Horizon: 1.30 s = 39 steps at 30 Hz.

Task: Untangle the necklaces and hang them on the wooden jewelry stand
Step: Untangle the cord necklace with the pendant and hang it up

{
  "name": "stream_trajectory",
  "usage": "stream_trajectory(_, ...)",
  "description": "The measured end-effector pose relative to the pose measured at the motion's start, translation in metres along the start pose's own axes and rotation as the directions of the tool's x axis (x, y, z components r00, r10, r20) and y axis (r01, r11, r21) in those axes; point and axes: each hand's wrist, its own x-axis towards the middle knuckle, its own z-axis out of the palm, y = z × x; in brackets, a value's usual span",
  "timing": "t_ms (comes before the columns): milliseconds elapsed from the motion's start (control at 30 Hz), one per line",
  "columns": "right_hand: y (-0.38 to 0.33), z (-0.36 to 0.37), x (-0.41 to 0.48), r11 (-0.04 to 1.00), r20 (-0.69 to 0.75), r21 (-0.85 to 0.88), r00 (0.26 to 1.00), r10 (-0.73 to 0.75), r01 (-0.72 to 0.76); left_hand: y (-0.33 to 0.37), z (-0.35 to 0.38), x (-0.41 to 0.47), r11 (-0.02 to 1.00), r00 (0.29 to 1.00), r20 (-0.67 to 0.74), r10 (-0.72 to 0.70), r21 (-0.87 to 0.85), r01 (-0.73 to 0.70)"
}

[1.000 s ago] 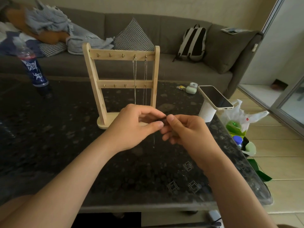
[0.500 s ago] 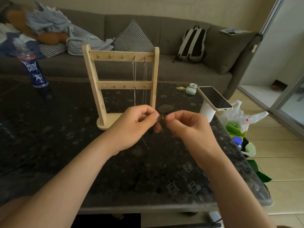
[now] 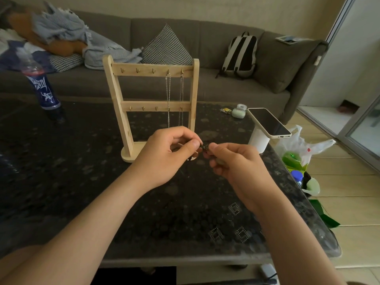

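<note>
Currently the left hand (image 3: pixel 164 155) and right hand (image 3: pixel 236 165) each pinch the necklace (image 3: pixel 205 147), probably untangling; next, it needs a vacant hook on the stand (image 3: pixel 152 70).

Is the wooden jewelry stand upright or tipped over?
Upright: the wooden jewelry stand rests on its base, two chains hanging straight from its top hooks.
</note>
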Motion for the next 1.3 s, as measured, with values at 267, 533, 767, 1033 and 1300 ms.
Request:
stream_trajectory(267,-0.006,0.002,-0.001,0.980,0.053,0.170,0.994,0.093,-0.101,0.005,0.006,0.000,0.980,0.982,0.111,-0.150,-0.119,0.163)
stream_trajectory(533,-0.002,0.007,-0.002,0.998,-0.159,-0.029,0.985,-0.065,0.062,0.004,0.011,0.001,0.915,0.966,0.032,-0.255,-0.317,0.252)
stream_trajectory(767,0.000,0.009,-0.005,0.975,-0.188,-0.079,0.958,-0.217,0.206,0.004,0.011,0.001,0.923,0.972,-0.001,-0.235,-0.313,0.223)
stream_trajectory(1033,0.001,0.017,-0.005,0.985,-0.184,0.098,0.975,-0.122,0.141,0.005,0.010,0.001,0.960,0.979,-0.022,-0.201,-0.204,0.192)
stream_trajectory(1300,0.003,0.016,-0.005,0.988,-0.141,0.030,0.979,-0.144,0.150,0.005,0.011,-0.001,0.982,0.989,-0.064,-0.137,-0.139,0.127)
